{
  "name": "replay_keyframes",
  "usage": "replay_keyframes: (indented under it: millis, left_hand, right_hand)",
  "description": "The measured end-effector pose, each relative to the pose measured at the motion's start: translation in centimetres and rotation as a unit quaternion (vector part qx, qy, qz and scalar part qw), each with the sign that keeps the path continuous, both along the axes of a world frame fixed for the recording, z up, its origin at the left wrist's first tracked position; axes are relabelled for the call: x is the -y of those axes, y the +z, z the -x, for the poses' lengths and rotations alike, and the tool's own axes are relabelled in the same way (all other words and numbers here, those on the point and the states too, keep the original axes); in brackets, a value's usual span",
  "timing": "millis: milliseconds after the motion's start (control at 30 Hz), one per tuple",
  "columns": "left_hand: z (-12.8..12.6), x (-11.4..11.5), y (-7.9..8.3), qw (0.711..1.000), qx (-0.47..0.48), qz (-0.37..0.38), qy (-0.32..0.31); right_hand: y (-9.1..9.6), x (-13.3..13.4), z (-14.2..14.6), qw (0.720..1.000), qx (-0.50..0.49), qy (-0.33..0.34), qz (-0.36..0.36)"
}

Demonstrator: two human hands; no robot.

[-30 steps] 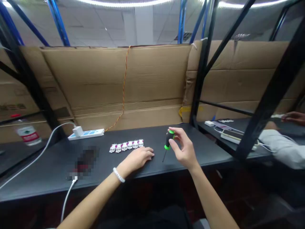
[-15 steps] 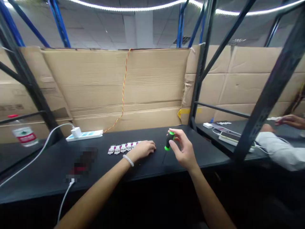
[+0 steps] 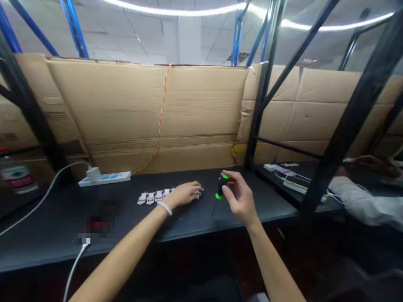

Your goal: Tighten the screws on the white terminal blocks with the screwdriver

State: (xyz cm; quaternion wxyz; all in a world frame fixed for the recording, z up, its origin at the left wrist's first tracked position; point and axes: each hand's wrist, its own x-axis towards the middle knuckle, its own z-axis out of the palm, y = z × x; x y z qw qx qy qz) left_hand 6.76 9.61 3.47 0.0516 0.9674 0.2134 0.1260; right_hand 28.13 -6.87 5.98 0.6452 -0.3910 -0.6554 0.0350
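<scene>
Screwdriver [image 3: 222,184] slants tip-down from the right hand [image 3: 242,197], to the right of the row of white parts [image 3: 154,197] on the tabletop [image 3: 190,220]. The right fingers hold it narrowly by its black-and-green handle; whether the tip touches down, I cannot tell from where I stand. Over the right end of the row lies the left hand [image 3: 183,194], palm down, fingers bent, with a bit of the row showing by the fingertips. I cannot say whether they grip that part or merely rest on it.

What could go wrong, to my eye: so light a fingertip hold lets the shaft swing, so a knock could make it scratch the tabletop or slip out and drop. If the left hand drags sideways, it or its bracelet [image 3: 165,208] could push the row crooked, since the parts look light and loose. Left of the row, a cable [image 3: 74,264] runs to a blurred dark thing [image 3: 102,218]; a leftward sweep there could snag the cable and pull that thing toward the edge.
</scene>
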Motion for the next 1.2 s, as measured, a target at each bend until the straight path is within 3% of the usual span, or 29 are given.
replay_keyframes:
  millis: [100, 233, 467, 733, 967, 1200]
  left_hand:
    - [1.7, 0.0, 0.6, 0.999, 0.011, -0.009, 0.052]
    - [4.3, -0.6, 0.9, 0.988, -0.061, 0.018, 0.143]
    - [5.4, -0.4, 0.5, 0.99, -0.055, 0.027, 0.129]
    - [5.6, 4.3, 0.7, 0.992, -0.024, 0.01, 0.121]
    - [7.0, 9.7, -1.3, 0.984, 0.089, 0.121, 0.091]
    - [6.3, 10.6, -2.7, 0.968, 0.173, 0.17, 0.065]
  right_hand:
    - [0.0, 0.0, -0.1, 1.0, -0.005, 0.002, 0.001]
    - [0.0, 0.0, -0.1, 1.0, -0.005, 0.0, -0.002]
    - [0.0, 0.0, -0.1, 1.0, -0.001, 0.001, 0.001]
    - [-0.1, -0.4, 0.1, 0.999, -0.052, -0.006, -0.002]
    - [-0.3, -1.0, 1.9, 0.984, -0.14, 0.109, 0.022]
    - [-0.4, -2.0, 4.2, 0.974, -0.172, 0.143, 0.017]
